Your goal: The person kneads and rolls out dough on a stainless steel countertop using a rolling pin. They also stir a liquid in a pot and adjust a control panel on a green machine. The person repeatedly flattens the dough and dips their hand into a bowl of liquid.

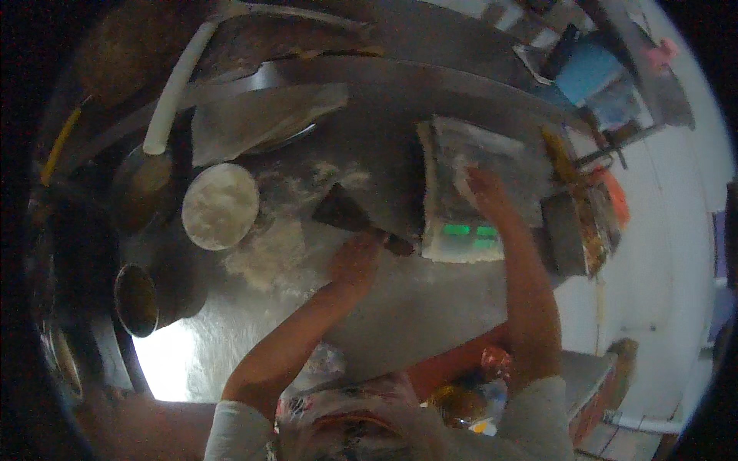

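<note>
My left hand (357, 253) is at the middle of a metal work table, closed around the handle of a scraper (341, 208) with a dark, flat blade. White flour (271, 248) is spread on the table to the left of the blade. My right hand (484, 187) is over the top of a digital scale (435, 250) with green lit digits; whether it holds something there is too blurred to tell. A round bowl of flour (220, 206) stands to the left of the scattered flour.
A white pipe or handle (179, 86) slants at the upper left, near a plastic sheet (253, 121). A metal pot (136, 301) stands at the left. Right of the scale is a box-like container (568, 230). A blue container (588, 72) is at the upper right.
</note>
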{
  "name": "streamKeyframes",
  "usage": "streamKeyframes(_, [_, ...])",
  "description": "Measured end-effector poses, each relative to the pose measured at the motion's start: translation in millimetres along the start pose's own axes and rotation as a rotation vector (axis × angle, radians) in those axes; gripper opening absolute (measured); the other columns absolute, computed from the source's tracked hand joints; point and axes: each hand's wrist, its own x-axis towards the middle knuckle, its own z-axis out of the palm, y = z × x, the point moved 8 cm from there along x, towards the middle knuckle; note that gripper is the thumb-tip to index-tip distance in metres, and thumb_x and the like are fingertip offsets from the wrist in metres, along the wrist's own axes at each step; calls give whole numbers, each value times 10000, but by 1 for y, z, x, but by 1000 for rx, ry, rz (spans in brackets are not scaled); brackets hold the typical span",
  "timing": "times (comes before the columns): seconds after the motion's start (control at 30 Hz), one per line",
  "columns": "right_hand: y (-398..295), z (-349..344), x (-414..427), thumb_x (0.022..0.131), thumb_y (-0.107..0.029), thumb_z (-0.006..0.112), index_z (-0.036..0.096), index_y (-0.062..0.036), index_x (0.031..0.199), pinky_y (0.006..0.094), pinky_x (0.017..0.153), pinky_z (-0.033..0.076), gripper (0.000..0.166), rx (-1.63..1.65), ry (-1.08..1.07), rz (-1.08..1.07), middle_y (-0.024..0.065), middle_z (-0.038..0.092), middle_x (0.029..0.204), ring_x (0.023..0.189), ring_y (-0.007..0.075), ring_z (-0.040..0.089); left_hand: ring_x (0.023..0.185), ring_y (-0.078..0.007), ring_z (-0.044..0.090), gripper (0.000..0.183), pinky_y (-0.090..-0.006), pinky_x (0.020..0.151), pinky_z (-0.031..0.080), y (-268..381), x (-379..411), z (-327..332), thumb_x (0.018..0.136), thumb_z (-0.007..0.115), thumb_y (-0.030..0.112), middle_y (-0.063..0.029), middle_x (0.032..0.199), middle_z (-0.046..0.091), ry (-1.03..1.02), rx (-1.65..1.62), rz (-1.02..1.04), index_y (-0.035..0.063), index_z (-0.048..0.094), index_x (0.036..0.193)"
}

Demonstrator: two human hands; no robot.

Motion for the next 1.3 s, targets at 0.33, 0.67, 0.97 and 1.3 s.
streamKeyframes(0.33, [-99,7,-48,816,-76,539,565,-47,1039,377,872,403,226,126,154,-343,151,560,1058,989,303,529,895,-283,577,317,-409,691,494,18,34,26,812,450,150,-118,1049,549,-574,-8,-129,119,501,1124])
streamKeyframes(0.67, [-98,163,-44,807,-68,550,516,-72,1140,374,935,372,334,326,113,-428,169,504,1154,1112,308,459,884,-297,577,309,-354,655,500,19,-106,-154,689,550,17,-150,1070,538,439,-523,-10,56,530,995])
streamKeyframes(0.97, [-342,235,-46,769,-97,583,518,-48,1117,384,877,410,358,251,-296,-800,151,512,1147,1065,280,491,774,-298,545,315,-362,670,477,-33,-293,-206,608,582,16,-146,1058,500,249,-42,-276,59,545,918])
streamKeyframes(1.3, [-282,340,70,687,-235,667,625,-57,918,398,770,446,294,108,-164,-729,162,600,939,848,299,576,988,-331,513,414,-384,799,463,-100,-309,-160,649,565,28,-163,1233,444,-152,91,-396,114,584,1053])
